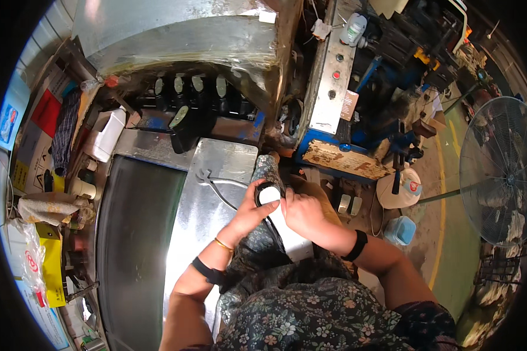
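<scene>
Over my lap I hold a black shoe-shaped piece with a white oval face. My left hand wraps round its near left side, thumb lying across the white face. The fingers of my right hand are bunched together at its right edge; what exactly they pinch there is hidden. Below the hands a white surface shows on my lap; I cannot tell whether it belongs to the same piece. Left of my hands, long-handled metal pincers rest on a bare metal plate.
Several black shoe pieces stand in a recess under a metal hood, one further forward. A dark conveyor belt runs along my left. At right are a machine with a button panel, a blue tub and a large fan.
</scene>
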`<move>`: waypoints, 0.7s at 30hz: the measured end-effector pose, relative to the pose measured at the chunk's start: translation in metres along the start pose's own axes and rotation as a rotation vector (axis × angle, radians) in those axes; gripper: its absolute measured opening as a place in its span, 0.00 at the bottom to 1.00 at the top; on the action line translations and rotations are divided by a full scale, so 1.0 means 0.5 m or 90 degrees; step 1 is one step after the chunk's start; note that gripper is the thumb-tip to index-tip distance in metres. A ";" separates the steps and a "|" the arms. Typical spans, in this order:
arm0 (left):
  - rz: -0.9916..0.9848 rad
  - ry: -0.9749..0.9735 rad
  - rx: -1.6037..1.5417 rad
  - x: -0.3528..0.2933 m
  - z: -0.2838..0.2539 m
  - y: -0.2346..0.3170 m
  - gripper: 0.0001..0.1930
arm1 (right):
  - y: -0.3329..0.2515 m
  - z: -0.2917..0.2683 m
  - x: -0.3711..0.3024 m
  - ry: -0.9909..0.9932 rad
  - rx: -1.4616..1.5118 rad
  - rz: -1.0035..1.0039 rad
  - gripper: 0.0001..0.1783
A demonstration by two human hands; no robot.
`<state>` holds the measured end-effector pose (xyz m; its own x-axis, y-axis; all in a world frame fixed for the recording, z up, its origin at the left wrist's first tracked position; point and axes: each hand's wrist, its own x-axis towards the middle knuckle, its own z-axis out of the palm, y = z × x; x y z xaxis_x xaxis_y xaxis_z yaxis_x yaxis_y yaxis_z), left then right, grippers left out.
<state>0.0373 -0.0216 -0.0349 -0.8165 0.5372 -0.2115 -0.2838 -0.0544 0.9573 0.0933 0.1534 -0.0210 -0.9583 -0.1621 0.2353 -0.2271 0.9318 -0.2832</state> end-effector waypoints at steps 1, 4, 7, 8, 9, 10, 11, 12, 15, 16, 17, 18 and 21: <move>-0.003 -0.005 -0.001 0.000 -0.008 0.007 0.36 | 0.006 0.002 -0.004 0.038 -0.011 -0.031 0.16; -0.027 -0.195 0.135 -0.002 -0.037 0.037 0.41 | 0.043 0.051 -0.088 -0.132 0.360 0.102 0.26; -0.077 -0.221 -0.148 0.000 -0.047 0.032 0.36 | 0.064 0.038 -0.118 -0.260 0.764 0.241 0.35; -0.032 -0.119 -0.382 0.000 -0.041 -0.013 0.33 | 0.050 0.033 -0.102 -0.245 0.836 0.310 0.35; 0.042 0.107 -0.343 0.000 -0.006 -0.061 0.32 | 0.035 0.033 -0.082 -0.222 0.907 0.388 0.35; 0.040 0.108 -0.340 0.001 0.022 -0.074 0.32 | 0.020 0.035 -0.064 -0.200 0.968 0.424 0.34; 0.006 0.262 0.008 -0.006 0.044 -0.085 0.28 | -0.001 0.026 -0.048 -0.208 0.971 0.425 0.34; -0.036 0.398 0.360 -0.021 0.066 -0.061 0.28 | -0.021 0.011 -0.041 -0.180 0.875 0.409 0.35; 0.057 0.311 0.987 -0.045 0.059 0.024 0.15 | -0.058 0.011 -0.033 -0.232 0.584 0.342 0.40; 0.126 0.336 1.109 -0.053 0.063 0.032 0.12 | -0.070 0.001 -0.034 -0.234 0.602 0.340 0.39; 0.113 0.346 1.107 -0.066 0.066 0.035 0.12 | -0.080 -0.004 -0.033 -0.231 0.621 0.336 0.39; 0.070 0.338 1.010 -0.071 0.069 0.037 0.12 | -0.074 0.016 -0.044 -0.238 0.621 0.331 0.39; 0.099 0.374 0.717 -0.132 0.095 -0.027 0.24 | -0.063 0.063 -0.083 -0.049 0.626 0.193 0.37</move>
<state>0.1188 -0.0166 -0.0246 -0.9827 0.1228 0.1387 0.1799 0.8116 0.5558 0.1348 0.1207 -0.0510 -0.9996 -0.0176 -0.0233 0.0178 0.2656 -0.9639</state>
